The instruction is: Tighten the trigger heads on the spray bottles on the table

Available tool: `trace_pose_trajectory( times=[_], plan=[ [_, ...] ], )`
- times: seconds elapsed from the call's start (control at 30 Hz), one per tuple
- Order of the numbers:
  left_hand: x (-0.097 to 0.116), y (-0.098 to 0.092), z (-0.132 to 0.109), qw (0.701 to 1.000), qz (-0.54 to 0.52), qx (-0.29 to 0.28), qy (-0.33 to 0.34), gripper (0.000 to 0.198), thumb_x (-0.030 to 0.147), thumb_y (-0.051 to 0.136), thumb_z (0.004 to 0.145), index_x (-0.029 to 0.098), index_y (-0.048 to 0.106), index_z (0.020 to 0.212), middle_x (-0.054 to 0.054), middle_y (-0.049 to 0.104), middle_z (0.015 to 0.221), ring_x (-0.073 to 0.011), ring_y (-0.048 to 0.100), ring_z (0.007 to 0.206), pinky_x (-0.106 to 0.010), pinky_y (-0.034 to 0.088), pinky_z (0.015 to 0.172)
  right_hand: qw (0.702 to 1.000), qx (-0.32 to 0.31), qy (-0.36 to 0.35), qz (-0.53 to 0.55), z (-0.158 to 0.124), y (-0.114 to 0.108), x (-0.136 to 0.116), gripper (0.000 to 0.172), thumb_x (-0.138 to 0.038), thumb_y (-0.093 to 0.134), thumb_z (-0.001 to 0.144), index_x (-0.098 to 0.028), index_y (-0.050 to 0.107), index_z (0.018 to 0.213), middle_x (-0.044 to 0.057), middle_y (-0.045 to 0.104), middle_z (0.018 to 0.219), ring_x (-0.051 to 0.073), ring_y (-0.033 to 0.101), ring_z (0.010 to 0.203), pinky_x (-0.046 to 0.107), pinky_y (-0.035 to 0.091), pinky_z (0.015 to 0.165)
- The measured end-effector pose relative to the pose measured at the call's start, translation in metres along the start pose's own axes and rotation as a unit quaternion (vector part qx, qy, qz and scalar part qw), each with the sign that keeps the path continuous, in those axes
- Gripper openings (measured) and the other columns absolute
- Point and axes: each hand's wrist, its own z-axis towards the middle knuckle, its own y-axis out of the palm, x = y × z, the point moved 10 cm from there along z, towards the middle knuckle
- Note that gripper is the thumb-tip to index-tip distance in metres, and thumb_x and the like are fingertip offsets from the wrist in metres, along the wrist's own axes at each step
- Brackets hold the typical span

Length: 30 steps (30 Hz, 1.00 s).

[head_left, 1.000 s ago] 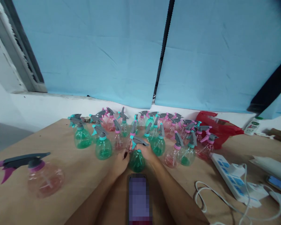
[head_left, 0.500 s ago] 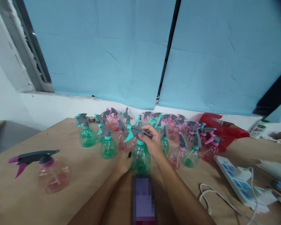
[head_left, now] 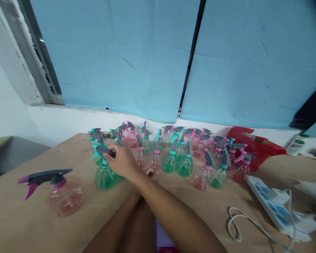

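Note:
My right hand [head_left: 122, 164] reaches across to the left and is closed around the grey and teal trigger head of a green spray bottle [head_left: 104, 177]. The bottle stands upright on the brown table [head_left: 28, 225], at the left end of the group of bottles. My left hand [head_left: 150, 172] lies on the table behind my right forearm. Only a few of its fingertips show, so its state is unclear.
Several green and pink spray bottles [head_left: 186, 154] stand in rows at the back of the table. A single pink bottle [head_left: 65, 195] stands apart at the left. At the right are a red bag [head_left: 252, 144], a white power strip [head_left: 268, 203] with a cable [head_left: 242, 225], and a white bottle [head_left: 296, 144].
My right hand lifted the green bottle from in front of me and carried it left, crossing over my left arm. My left hand let go of the bottle.

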Motion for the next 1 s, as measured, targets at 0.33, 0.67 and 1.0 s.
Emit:
trace_pose_trajectory(
  times=[0.33, 0.67, 1.0],
  plan=[
    [0.006, -0.011, -0.004, 0.999, 0.028, 0.027, 0.000, 0.019, 0.029, 0.056, 0.081, 0.022, 0.049, 0.065, 0.004, 0.046, 0.059, -0.0143, 0.044, 0.060, -0.027, 0.032, 0.058, 0.993, -0.012, -0.018, -0.116, 0.007, 0.020, -0.004, 0.019, -0.030, 0.062, 0.089, -0.021, 0.067, 0.105, 0.007, 0.076, 0.095, 0.022, 0.069, 0.086, 0.032, 0.050, 0.078],
    [0.012, -0.014, -0.012, 1.000, 0.022, 0.011, 0.007, 0.017, 0.033, 0.055, 0.085, 0.022, 0.058, 0.073, 0.001, 0.057, 0.067, -0.0170, 0.052, 0.066, -0.027, 0.037, 0.062, 0.962, 0.021, -0.069, -0.262, -0.010, 0.008, -0.065, 0.028, -0.026, 0.054, 0.090, -0.012, 0.061, 0.112, 0.018, 0.069, 0.108, 0.034, 0.060, 0.108, 0.045, 0.050, 0.083],
    [0.026, -0.016, -0.020, 1.000, 0.001, -0.004, 0.025, 0.033, 0.041, 0.047, 0.092, 0.021, 0.050, 0.067, 0.004, 0.053, 0.062, -0.0149, 0.051, 0.065, -0.026, 0.037, 0.064, 0.948, -0.053, -0.195, -0.246, -0.023, 0.091, -0.116, 0.040, -0.046, 0.043, 0.095, -0.025, 0.053, 0.128, -0.001, 0.073, 0.114, 0.022, 0.060, 0.107, 0.038, 0.047, 0.090]
  ],
)
